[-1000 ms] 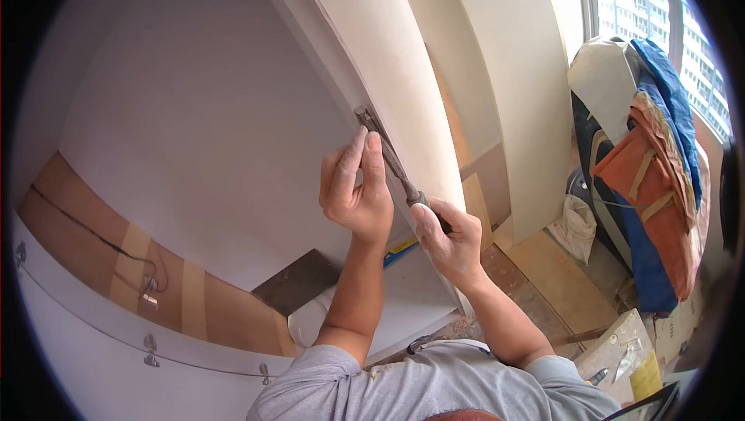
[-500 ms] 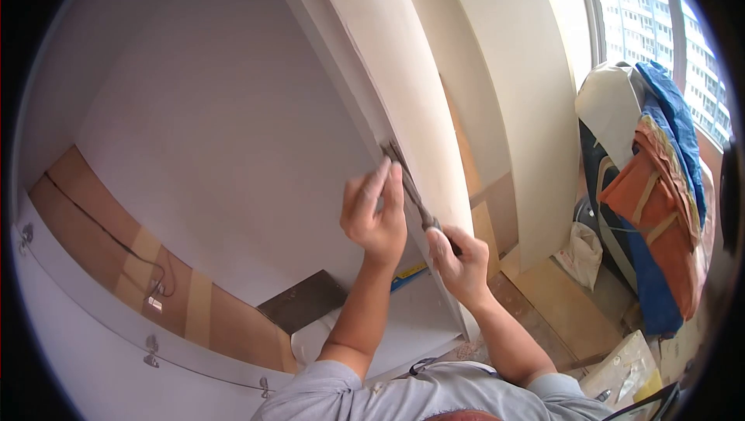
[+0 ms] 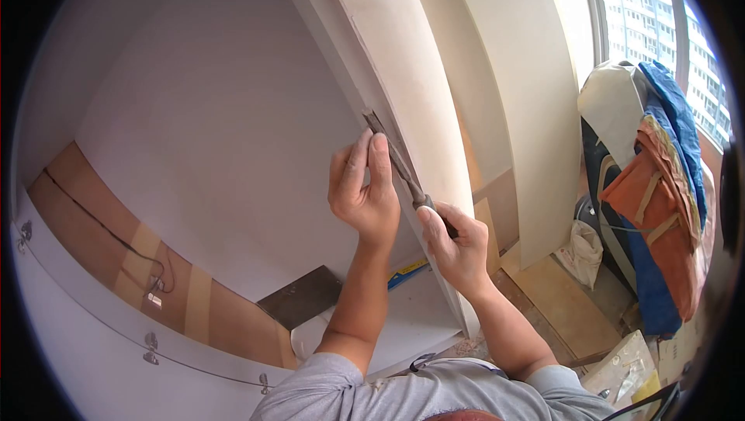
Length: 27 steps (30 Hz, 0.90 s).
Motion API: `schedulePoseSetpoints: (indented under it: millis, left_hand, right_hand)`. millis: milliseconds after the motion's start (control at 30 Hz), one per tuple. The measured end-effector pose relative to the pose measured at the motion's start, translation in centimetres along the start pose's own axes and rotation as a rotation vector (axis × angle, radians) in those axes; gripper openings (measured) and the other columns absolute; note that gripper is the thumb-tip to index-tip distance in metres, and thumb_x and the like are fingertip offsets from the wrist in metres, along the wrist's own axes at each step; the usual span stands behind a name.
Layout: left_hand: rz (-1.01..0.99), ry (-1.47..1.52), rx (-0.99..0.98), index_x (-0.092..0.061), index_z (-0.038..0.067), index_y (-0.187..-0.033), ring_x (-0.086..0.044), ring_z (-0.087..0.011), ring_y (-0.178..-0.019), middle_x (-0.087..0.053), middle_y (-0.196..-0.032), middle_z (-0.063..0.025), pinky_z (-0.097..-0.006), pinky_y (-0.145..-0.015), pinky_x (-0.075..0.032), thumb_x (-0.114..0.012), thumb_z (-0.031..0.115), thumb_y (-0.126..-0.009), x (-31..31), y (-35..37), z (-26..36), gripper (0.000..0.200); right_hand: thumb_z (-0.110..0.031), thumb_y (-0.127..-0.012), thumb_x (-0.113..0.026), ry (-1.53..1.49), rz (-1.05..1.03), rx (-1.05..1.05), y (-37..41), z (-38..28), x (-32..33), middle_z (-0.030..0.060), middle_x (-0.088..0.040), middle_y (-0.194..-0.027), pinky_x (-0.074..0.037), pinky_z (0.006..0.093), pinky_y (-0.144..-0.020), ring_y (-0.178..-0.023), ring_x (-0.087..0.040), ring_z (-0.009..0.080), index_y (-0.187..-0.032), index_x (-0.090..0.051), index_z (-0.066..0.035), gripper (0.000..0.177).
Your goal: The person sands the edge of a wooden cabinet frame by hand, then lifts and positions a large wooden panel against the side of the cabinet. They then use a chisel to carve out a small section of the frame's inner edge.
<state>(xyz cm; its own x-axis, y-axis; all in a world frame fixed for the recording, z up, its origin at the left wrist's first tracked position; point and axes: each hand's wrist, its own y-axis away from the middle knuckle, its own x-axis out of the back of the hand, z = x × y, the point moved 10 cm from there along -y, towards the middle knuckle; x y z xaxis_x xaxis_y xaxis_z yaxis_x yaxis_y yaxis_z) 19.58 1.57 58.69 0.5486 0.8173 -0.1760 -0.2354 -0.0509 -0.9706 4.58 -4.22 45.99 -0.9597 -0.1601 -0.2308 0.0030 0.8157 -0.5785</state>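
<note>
A long, narrow metal file [image 3: 400,163] slants along the edge of the white panel [image 3: 386,87], its far end up and to the left. My right hand [image 3: 458,246] is closed around its dark handle. Near the far end, the thumb and fingertips of my left hand [image 3: 365,188] are pinched against the blade. The file lies on or very close to the panel edge; exact contact is hard to make out.
Left of the panel is a cabinet interior with a brown strip [image 3: 221,308], a dark board [image 3: 301,297] and metal hinges [image 3: 151,349]. Tall pale boards [image 3: 528,110] lean on the right. Beyond them are a blue and orange bag [image 3: 660,196], a white plastic bag [image 3: 583,252] and a window.
Both hands have shifted the file up and to the left along the panel edge. More of its far end now shows beyond my left fingertips.
</note>
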Motion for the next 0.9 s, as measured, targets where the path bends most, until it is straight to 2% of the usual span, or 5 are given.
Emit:
schedulePoseSetpoints:
  millis: [233,333,533,633,900]
  left_hand:
    - [0.028,0.056,0.076,-0.081,-0.004,-0.115,-0.065,-0.0102,-0.077,-0.072,-0.098,-0.0051,-0.0264,-0.062,-0.051,-0.079,0.01,-0.103,-0.4,-1.5,-0.7,0.018]
    - [-0.078,-0.061,0.005,-0.081,-0.001,-0.117,-0.067,-0.0157,-0.082,-0.072,-0.097,-0.0072,-0.0297,-0.062,-0.052,-0.082,0.011,-0.1,-0.3,0.3,0.7,0.021]
    - [-0.076,0.022,-0.101,-0.081,0.002,-0.122,-0.063,-0.0148,-0.075,-0.069,-0.092,-0.0051,-0.0315,-0.06,-0.05,-0.085,0.001,-0.095,0.3,5.4,0.5,0.028]
    - [-0.074,-0.012,-0.15,-0.081,0.004,-0.124,-0.061,-0.0133,-0.074,-0.069,-0.093,-0.0043,-0.0299,-0.058,-0.048,-0.085,0.0,-0.095,0.2,4.6,0.8,0.029]
    - [-0.042,0.062,-0.094,-0.084,0.006,-0.12,-0.06,-0.0121,-0.075,-0.071,-0.09,-0.0023,-0.0296,-0.058,-0.046,-0.084,0.003,-0.096,-0.5,0.7,0.3,0.024]
  right_hand:
    - [-0.021,-0.104,-0.08,-0.055,-0.011,-0.066,-1.3,0.0,-0.8,0.001,-0.061,-0.066,-0.045,0.0251,-0.057,-0.062,-0.053,0.0062,-0.105,-0.076,0.005,0.026]
    - [-0.023,-0.111,-0.072,0.038,-0.046,-0.042,0.6,1.9,0.2,-0.0014,-0.063,-0.07,-0.043,0.0239,-0.053,-0.058,-0.055,0.0049,-0.104,-0.074,0.005,0.029]
    - [-0.021,-0.112,-0.069,-0.046,-0.039,-0.144,4.8,6.6,1.3,0.001,-0.065,-0.073,-0.045,0.0249,-0.051,-0.057,-0.058,0.0075,-0.105,-0.073,0.004,0.027]
    - [-0.022,-0.113,-0.068,-0.056,-0.042,-0.13,4.1,5.9,1.0,0.0013,-0.065,-0.074,-0.045,0.0245,-0.05,-0.057,-0.058,0.0073,-0.107,-0.073,0.005,0.027]
    - [-0.025,-0.113,-0.067,-0.096,-0.035,-0.116,1.3,2.3,-0.5,0.0014,-0.064,-0.074,-0.043,0.0246,-0.049,-0.055,-0.056,0.0077,-0.109,-0.073,0.006,0.032]
